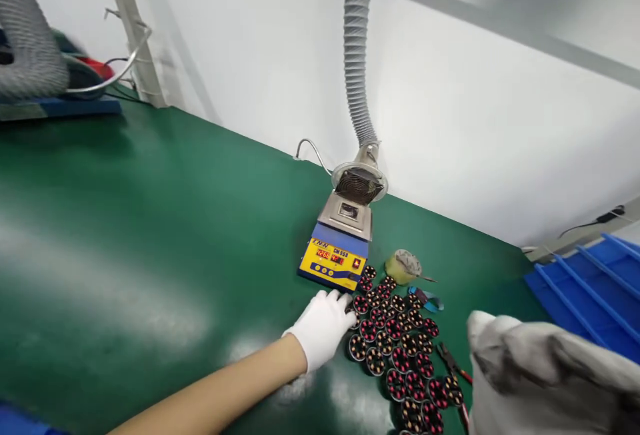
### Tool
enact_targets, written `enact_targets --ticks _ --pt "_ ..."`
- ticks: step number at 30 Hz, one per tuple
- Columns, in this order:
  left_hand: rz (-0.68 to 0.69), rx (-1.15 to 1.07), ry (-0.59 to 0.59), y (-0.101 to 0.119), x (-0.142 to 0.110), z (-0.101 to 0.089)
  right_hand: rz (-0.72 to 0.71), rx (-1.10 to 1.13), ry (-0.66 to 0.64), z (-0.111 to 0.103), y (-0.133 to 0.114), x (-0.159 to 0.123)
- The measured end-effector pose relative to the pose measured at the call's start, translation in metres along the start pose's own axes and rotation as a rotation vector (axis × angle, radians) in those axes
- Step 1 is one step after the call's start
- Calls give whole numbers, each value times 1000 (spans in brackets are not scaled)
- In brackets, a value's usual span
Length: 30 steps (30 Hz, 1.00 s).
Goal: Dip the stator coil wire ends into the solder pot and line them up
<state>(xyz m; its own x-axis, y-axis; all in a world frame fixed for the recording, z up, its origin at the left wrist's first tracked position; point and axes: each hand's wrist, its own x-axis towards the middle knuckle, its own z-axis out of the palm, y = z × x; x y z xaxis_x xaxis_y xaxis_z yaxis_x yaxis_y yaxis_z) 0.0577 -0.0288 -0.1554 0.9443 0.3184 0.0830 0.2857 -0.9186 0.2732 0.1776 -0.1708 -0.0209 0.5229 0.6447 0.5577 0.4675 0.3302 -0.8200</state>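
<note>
My left hand (324, 328), in a white glove, reaches to the left edge of a group of small round parts (393, 328). Its fingers curl around one of these at the edge, mostly hidden by the glove. The parts are dark cups with rings of copper-coloured or pink-red segments, like small wound motor parts. Just beyond my fingers stands a solder pot (335, 258) with a yellow front and a lit red display. Close to the camera at lower right, my right hand (545, 382) wears a blurred, dark-stained glove; its grip does not show.
A grey fume hose (356, 48) hangs behind the pot. A yellowish tub (403, 267) with a thin tool, a blue strap (425, 299) and pliers (451, 362) lie by the parts. Blue ribbed plastic (595, 288) stands at right, another hose (30, 35) at far left.
</note>
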Motion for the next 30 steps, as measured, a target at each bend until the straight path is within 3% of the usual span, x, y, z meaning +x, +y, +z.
enact_targets --ticks 2,5,7,8,11,13,16,20,22,25,28,30 --pt "22 48 9 -6 5 2 30 223 17 17 -6 7" --pt "-4 99 120 -12 2 -29 127 281 187 38 -3 21" --pt "-58 100 326 -8 0 -64 206 261 305 52 8 29" --pt "-74 58 526 -3 0 -81 236 280 293 58 15 32" --pt "-30 -57 961 17 3 -116 315 523 74 77 34 36" --pt "-6 -96 1066 28 5 -122 354 703 16 83 42 36" --pt "-14 -149 1054 32 3 -119 297 753 65 80 45 34" --pt "96 -252 727 18 -4 -118 162 505 12 72 39 36" --pt "125 -313 627 8 -4 -119 136 410 35 74 38 38" --pt "127 -379 657 -4 -2 -118 94 383 63 77 42 40" --pt "191 -407 682 -8 -1 -119 46 347 -92 73 47 40" --pt "220 -394 693 -6 -2 -122 3 321 -129 71 49 39"
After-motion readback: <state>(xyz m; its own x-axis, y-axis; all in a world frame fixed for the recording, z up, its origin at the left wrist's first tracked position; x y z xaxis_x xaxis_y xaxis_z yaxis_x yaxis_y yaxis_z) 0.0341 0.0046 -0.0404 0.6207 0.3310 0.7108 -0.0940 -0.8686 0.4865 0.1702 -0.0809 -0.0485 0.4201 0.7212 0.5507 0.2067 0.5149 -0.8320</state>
